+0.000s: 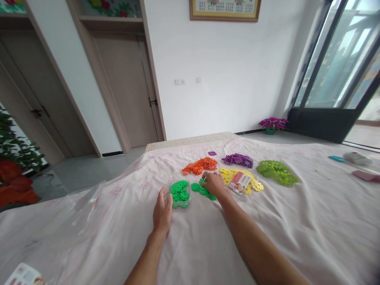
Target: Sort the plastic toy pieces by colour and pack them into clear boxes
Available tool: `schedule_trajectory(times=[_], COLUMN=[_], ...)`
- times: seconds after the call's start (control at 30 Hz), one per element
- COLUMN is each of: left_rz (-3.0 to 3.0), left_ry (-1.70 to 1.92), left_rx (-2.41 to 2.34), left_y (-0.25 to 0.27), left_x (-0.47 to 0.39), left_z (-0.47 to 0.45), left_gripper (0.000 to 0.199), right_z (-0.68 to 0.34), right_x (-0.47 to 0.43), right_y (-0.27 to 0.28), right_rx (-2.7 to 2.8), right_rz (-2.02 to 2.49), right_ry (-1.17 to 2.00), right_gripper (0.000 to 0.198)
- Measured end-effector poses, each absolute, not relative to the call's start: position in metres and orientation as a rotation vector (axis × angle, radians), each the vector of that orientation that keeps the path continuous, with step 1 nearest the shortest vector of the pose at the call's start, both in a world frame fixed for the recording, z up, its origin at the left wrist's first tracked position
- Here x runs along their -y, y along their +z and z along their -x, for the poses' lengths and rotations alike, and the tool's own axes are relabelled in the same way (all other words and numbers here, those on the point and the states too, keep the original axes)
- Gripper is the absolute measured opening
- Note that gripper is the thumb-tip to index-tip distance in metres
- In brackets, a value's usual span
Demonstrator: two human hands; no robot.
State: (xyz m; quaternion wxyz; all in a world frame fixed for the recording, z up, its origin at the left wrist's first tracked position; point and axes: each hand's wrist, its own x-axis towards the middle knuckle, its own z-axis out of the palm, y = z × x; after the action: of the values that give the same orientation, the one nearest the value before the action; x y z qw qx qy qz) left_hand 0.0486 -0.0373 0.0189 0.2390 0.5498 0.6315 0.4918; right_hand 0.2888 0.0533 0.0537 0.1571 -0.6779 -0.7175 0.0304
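My left hand (162, 208) grips the left side of a clear plastic box (189, 201), with the thumb at its near edge. Inside lie several green snowflake discs (179, 190), heaped together. To the right of the box, my right hand (214, 183) reaches down over a small loose group of green snowflake discs (203, 190) on the cloth. Its fingers are bent and closed at a green disc, partly hidden by the hand. Just right of that hand, a clear lid with a red and white label (240, 182) lies on yellow snowflake discs (257, 186).
Orange (204, 164), purple (237, 160) and light green (276, 172) disc piles lie beyond my hands. One small purple piece (212, 153) sits apart. A clear plastic bag (80, 213) spreads at left. A pink item (365, 176) and a wrapped packet (356, 158) lie far right.
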Motion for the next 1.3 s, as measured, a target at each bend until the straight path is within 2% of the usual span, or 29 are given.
schedule_trajectory(times=[0.63,0.83,0.93,1.1,1.2,1.3], left_rz=[-1.499,-1.514,-1.521,-1.517,-1.511,-1.506], left_ry=[1.357,1.354,1.348,1.35,1.357,1.373], left_rx=[-1.714,-1.717,-1.697,-1.733,-1.735,-1.748], left_y=[0.019,0.018,0.019,0.022,0.022,0.02], left_x=[0.037,0.035,0.035,0.036,0.036,0.035], left_z=[-0.05,-0.048,-0.048,-0.049,-0.05,-0.05], left_gripper=[0.05,0.05,0.051,0.049,0.049,0.048], right_z=[-0.277,-0.25,-0.23,-0.212,-0.216,-0.232], right_x=[-0.045,-0.04,-0.031,-0.018,-0.024,-0.036], right_y=[0.06,0.081,0.082,0.068,0.062,0.06], right_rx=[2.062,1.889,1.969,2.181,2.118,1.944], right_rz=[1.73,1.388,1.239,1.199,1.123,1.314], right_ry=[0.087,0.308,0.406,0.287,0.236,0.17], right_gripper=[0.028,0.03,0.028,0.016,0.018,0.023])
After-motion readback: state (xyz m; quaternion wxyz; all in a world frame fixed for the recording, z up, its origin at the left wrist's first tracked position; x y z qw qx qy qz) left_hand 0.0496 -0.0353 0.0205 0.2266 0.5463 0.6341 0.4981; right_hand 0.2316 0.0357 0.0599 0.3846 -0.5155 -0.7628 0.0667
